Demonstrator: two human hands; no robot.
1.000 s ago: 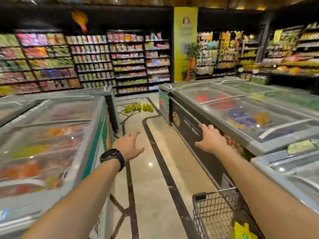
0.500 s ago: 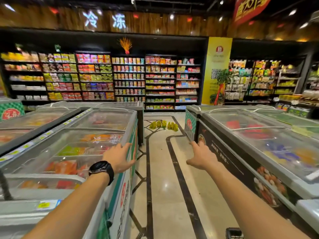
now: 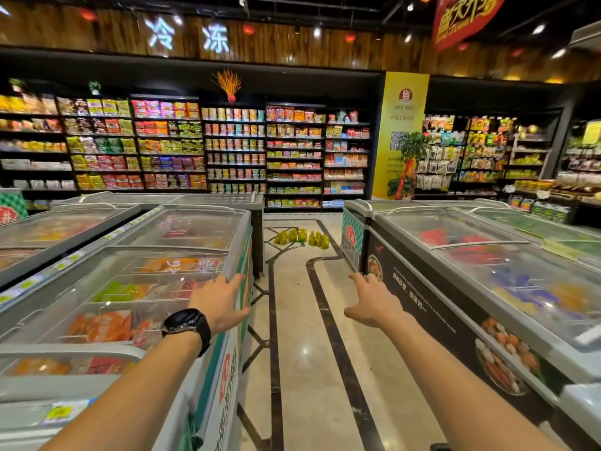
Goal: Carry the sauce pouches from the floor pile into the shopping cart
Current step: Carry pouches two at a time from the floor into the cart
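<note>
both forearms reach forward, and each hand is released and empty. the left hand (image 3: 221, 302), with a black wristwatch (image 3: 187, 323) just behind it, has its fingers spread over the near edge of the glass-lidded chest freezer (image 3: 130, 288) on its outer side; whether it touches the lid i cannot tell. the right hand (image 3: 374, 302) hangs with loose fingers just beside the dark printed side of the other chest freezer (image 3: 487, 271). between the two hands runs the pale marble floor (image 3: 299, 353) with its dark inlaid lines. the sauce pouches (image 3: 302, 237), a yellow-green huddle, stand on that floor well ahead of both hands and about midway between them, past the far ends of the freezers and short of the packed snack shelves (image 3: 234, 148). the shopping cart is not plainly in view. the step in hand looks like the walk to the pile, with nothing carried yet. to do it well, go straight down the aisle, keep the elbows off the freezer corners, crouch close before grasping, and gather only as many pouches as two hands can hold firm, since soft pouches may slip.
</note>
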